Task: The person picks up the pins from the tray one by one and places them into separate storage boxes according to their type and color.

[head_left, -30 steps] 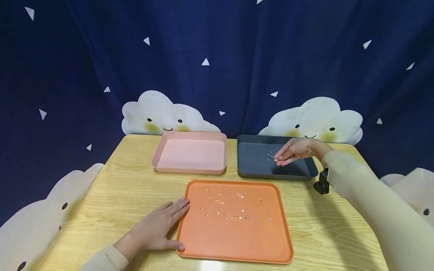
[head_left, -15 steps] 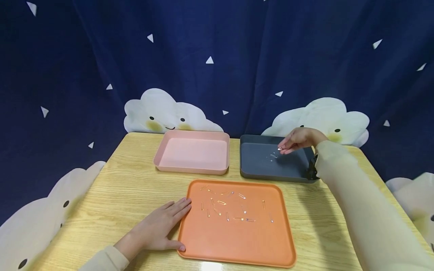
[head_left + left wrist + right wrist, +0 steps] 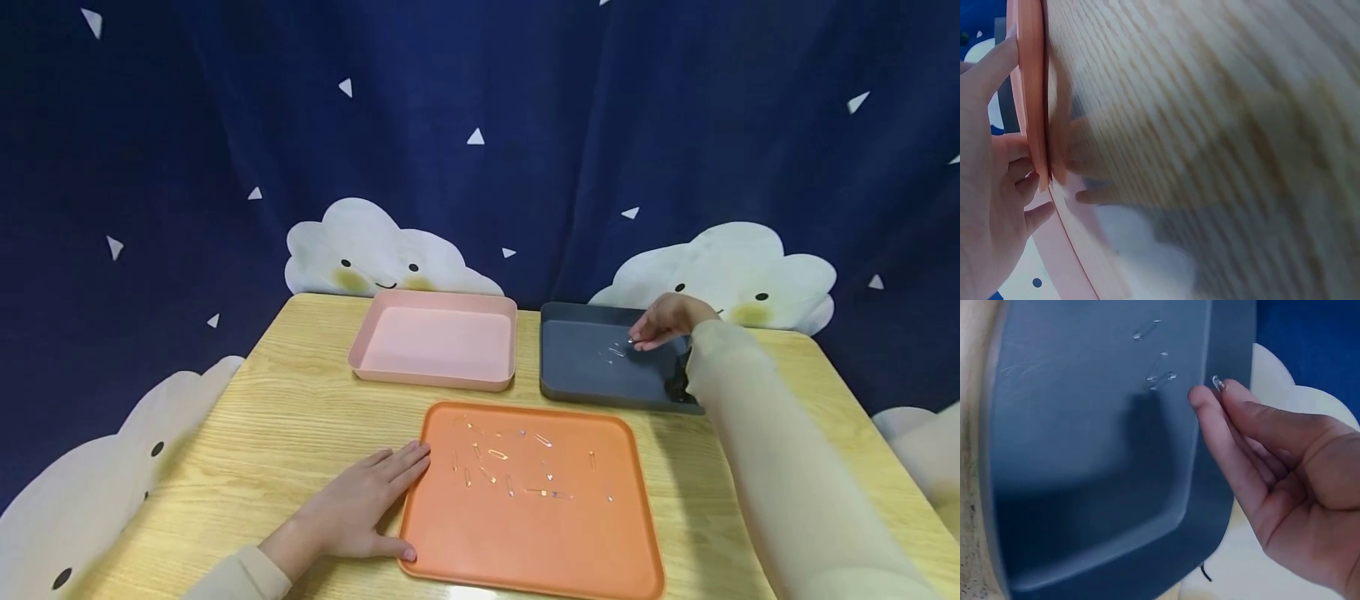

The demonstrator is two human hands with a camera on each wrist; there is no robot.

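Observation:
My right hand (image 3: 667, 319) is over the dark grey tray (image 3: 573, 362). It pinches a small silver safety pin (image 3: 1217, 382) between thumb and fingertips, with only the pin's end showing. Several safety pins (image 3: 1162, 380) lie on the grey tray's floor, near the shadow of that hand. On the left side, my left hand (image 3: 360, 504) rests with fingers spread at the rim of the orange tray (image 3: 525, 550), thumb near its front corner. Gold and silver safety pins (image 3: 498, 455) are scattered over the far half of the orange tray.
A pink tray (image 3: 435, 342) stands at the back, left of the grey one. All three trays are on a light wooden table (image 3: 300, 400). Behind it hangs a dark blue curtain (image 3: 420, 100) with clouds and white triangles.
Still pinching the safety pin, my right hand has shifted slightly back and right over the grey tray. The left hand stays at the orange tray's rim. The head view has turned slightly left.

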